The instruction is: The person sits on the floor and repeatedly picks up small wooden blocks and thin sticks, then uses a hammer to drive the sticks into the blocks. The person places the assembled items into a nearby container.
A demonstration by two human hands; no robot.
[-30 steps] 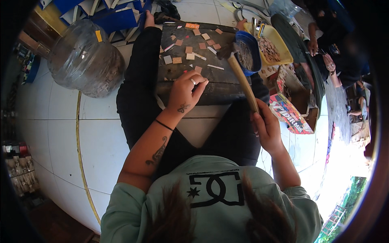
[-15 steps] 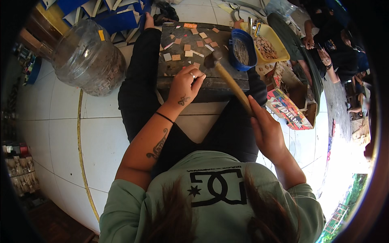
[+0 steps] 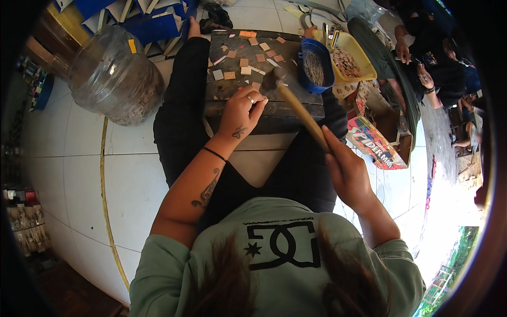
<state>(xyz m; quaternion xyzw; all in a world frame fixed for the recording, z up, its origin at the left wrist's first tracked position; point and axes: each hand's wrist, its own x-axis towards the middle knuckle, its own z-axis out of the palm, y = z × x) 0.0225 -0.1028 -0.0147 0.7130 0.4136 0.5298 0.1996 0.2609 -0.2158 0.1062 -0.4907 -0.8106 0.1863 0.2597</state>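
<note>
My right hand [image 3: 346, 171] is wrapped round the wooden handle of a hammer [image 3: 303, 113], whose dark head is over the near part of a low dark work table [image 3: 222, 108]. Close beside the hammer head, my left hand [image 3: 243, 108] rests on the table with thumb and fingers pinched together. What they hold, if anything, is too small to make out. Beyond my hands lie several small square wooden pieces [image 3: 245, 70], along with pale slivers. A blue tray [image 3: 331, 79] of thin metal nails or pins stands at the table's right edge.
Right of the table is a yellow basin [image 3: 368, 74] with many small wooden pieces and some tools. An open printed carton [image 3: 377, 145] sits nearer. A big clear plastic jar [image 3: 113, 79] stands left, blue boxes [image 3: 153, 26] behind. Another person's hand [image 3: 425, 76] shows at far right.
The hammer head has shifted slightly left, closer to my left fingertips. My left hand has stayed almost where it was, still pinched.
</note>
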